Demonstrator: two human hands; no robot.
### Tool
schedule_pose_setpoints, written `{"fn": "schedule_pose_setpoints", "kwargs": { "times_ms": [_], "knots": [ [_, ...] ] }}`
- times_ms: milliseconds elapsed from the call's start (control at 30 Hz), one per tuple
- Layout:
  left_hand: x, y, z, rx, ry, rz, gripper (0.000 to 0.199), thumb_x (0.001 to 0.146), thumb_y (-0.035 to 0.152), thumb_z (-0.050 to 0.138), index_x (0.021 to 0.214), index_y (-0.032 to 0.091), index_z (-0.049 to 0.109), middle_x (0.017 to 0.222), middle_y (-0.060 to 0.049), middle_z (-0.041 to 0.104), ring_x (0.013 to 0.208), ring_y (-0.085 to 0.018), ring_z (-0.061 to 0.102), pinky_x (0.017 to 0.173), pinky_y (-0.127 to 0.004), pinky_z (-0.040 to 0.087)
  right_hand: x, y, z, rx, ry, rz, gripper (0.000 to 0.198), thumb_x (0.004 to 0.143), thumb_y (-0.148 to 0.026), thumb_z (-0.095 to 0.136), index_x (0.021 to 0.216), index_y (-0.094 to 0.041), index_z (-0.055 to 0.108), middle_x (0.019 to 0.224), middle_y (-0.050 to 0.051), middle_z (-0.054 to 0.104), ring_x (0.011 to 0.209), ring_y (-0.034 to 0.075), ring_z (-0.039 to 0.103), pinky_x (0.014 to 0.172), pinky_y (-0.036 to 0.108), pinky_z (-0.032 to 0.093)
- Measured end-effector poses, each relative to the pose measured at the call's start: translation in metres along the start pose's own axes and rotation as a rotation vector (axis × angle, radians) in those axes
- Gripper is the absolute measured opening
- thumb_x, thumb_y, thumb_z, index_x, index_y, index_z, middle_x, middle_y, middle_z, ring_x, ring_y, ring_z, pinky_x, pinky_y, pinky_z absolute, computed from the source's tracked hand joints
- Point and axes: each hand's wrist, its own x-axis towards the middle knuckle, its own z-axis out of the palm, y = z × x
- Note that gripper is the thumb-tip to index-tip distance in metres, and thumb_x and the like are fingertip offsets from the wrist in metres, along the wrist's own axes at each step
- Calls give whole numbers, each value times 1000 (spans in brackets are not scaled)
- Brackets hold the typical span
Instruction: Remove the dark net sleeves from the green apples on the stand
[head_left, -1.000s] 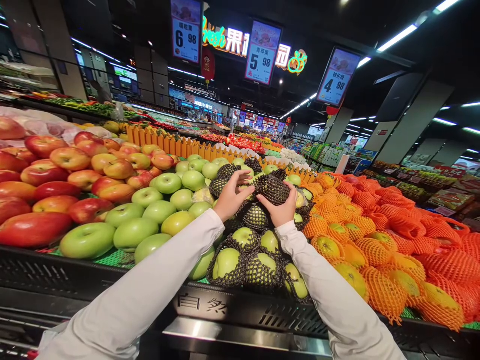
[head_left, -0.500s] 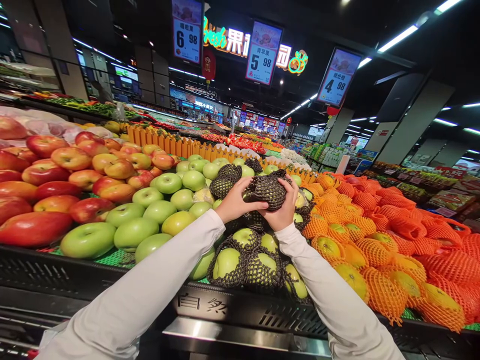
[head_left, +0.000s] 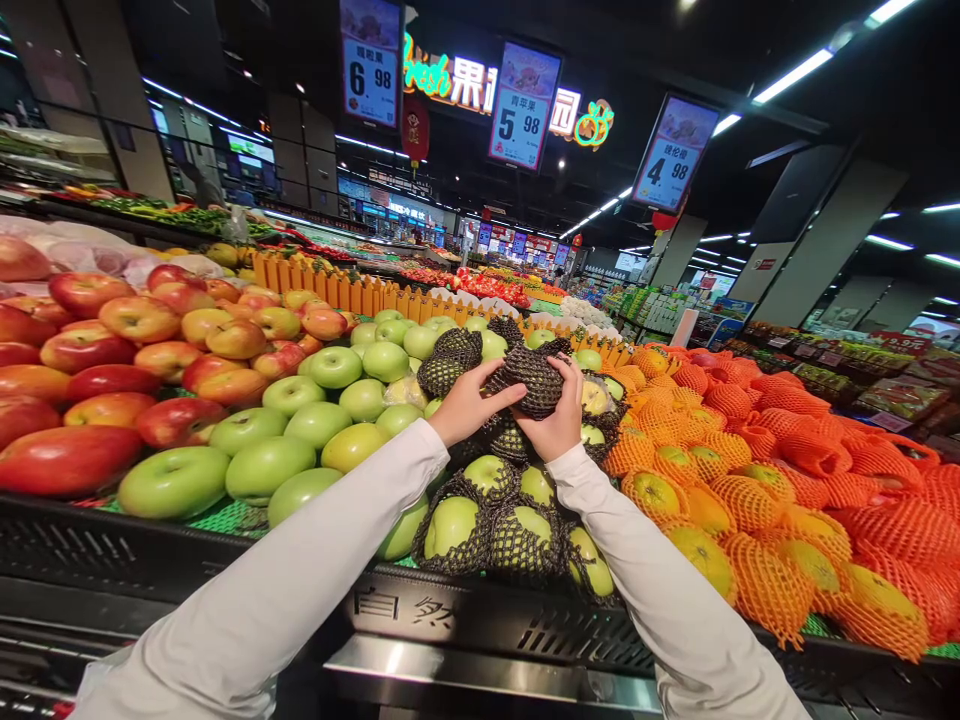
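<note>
Between my two hands is a green apple in a black foam net, its skin mostly covered by the mesh. My left hand grips it from the left, thumb across the near side. Around its right side curl the fingers of my right hand. Other netted green apples lie below my hands, and one more netted apple sits just left of my left fingers. Bare green apples are heaped to the left.
Red-yellow apples fill the far left. Oranges in orange nets and fruit in red nets lie at right. A black crate edge runs along the front, an orange picket divider behind. Price signs hang overhead.
My right hand has shifted slightly left and down around the netted apple, and the fruit sits a little differently between my hands. My left hand stays nearly in place.
</note>
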Motion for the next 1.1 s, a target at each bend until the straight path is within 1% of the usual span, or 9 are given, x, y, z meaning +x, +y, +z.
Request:
{"fn": "schedule_pose_setpoints", "kwargs": {
  "times_ms": [167, 267, 367, 500, 633, 733, 833, 933, 1100],
  "knots": [
    [1, -6, -2, -48, 22, -34, 64, 80, 48, 67, 131, 12, 50, 138, -16, 55, 129, -30, 52, 110, -45, 43, -1, 0, 0, -25, 42, 31, 59, 73, -26, 70, 127, -22, 45, 131, 14, 48, 133, 29, 46, 114, 51, 37],
    [1, -6, -6, -41, 60, 7, 65, 80, 45, 64, 136, 16, 47, 143, -15, 50, 134, -31, 47, 109, -48, 43, -1, 0, 0, -33, 41, 74, 61, 72, -27, 72, 126, -22, 45, 130, 14, 49, 130, 29, 48, 112, 50, 39],
    [-1, 0, -10, 76, 54, 179, 63, 80, 39, 61, 140, 22, 48, 147, -13, 46, 138, -33, 41, 112, -52, 37, -1, 1, 0, 4, 35, 133, 63, 69, -31, 76, 123, -21, 47, 123, 12, 55, 119, 27, 54, 106, 47, 45],
    [-5, 7, -10, 363, -57, 404, 61, 83, 39, 59, 141, 28, 51, 154, -10, 36, 146, -34, 28, 121, -56, 19, -2, 5, 1, 20, 32, 205, 65, 63, -33, 80, 118, -21, 49, 115, 9, 59, 110, 26, 57, 100, 45, 48],
    [-7, 3, -5, 452, -143, 281, 71, 85, 46, 63, 150, 28, 39, 158, -14, 24, 150, -36, 19, 122, -57, 18, -4, 8, 2, 50, 36, 157, 64, 63, -34, 79, 117, -20, 49, 112, 9, 58, 105, 26, 58, 96, 45, 50],
    [-7, 0, -3, 378, -169, 237, 77, 87, 50, 63, 153, 26, 30, 155, -15, 29, 149, -33, 25, 122, -55, 22, -4, 6, 2, 89, 62, 62, 61, 66, -34, 76, 118, -20, 48, 113, 10, 57, 107, 27, 58, 96, 46, 50],
    [-6, 3, -4, 289, -190, 283, 75, 89, 50, 62, 152, 24, 30, 153, -14, 38, 144, -31, 34, 122, -52, 25, -2, 3, 0, 91, 96, -38, 61, 69, -39, 74, 121, -21, 47, 116, 10, 55, 109, 27, 57, 98, 49, 49],
    [-5, 9, -5, 225, -217, 284, 78, 86, 47, 67, 151, 23, 31, 155, -13, 38, 144, -30, 37, 122, -49, 27, -1, 0, -1, 84, 120, -133, 60, 73, -41, 71, 125, -23, 47, 117, 10, 55, 114, 28, 55, 100, 50, 48],
    [-6, 13, -6, 164, -244, 244, 81, 83, 43, 71, 150, 21, 31, 156, -14, 37, 142, -30, 40, 121, -48, 30, -2, 1, -2, 93, 89, -165, 67, 74, -43, 70, 133, -23, 42, 122, 11, 54, 115, 28, 56, 101, 51, 49]
  ]
}}
